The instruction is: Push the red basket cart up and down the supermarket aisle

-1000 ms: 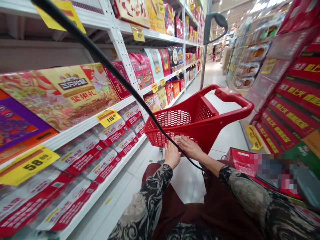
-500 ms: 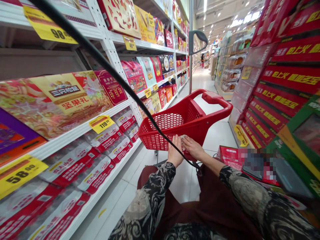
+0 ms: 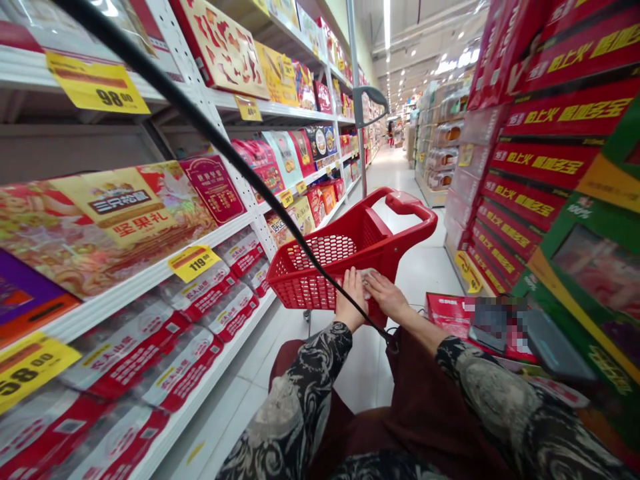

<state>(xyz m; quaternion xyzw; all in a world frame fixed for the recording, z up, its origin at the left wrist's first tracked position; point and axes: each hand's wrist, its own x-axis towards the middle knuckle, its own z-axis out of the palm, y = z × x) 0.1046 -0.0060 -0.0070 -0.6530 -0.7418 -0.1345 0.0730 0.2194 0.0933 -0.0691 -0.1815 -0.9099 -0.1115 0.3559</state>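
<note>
Right grip [image 3: 384, 293] — cloth [image 3: 368, 275] against cart [image 3: 357, 252]

Two hands [image 3: 351, 300], one cart [image 3: 383, 252], one cloth [image 3: 368, 273]

The place was a supermarket aisle. White perforated shelving [image 3: 185, 50] held gift boxes [image 3: 120, 213] and wrapped bottle packs [image 3: 140, 333], with yellow price tags [image 3: 194, 263] along its edges. Opposite rose stacked red cartons [image 3: 545, 163]; a red shopping cart [image 3: 381, 252] stood between, and ceiling lights [image 3: 387, 30] lined the long passage.
</note>
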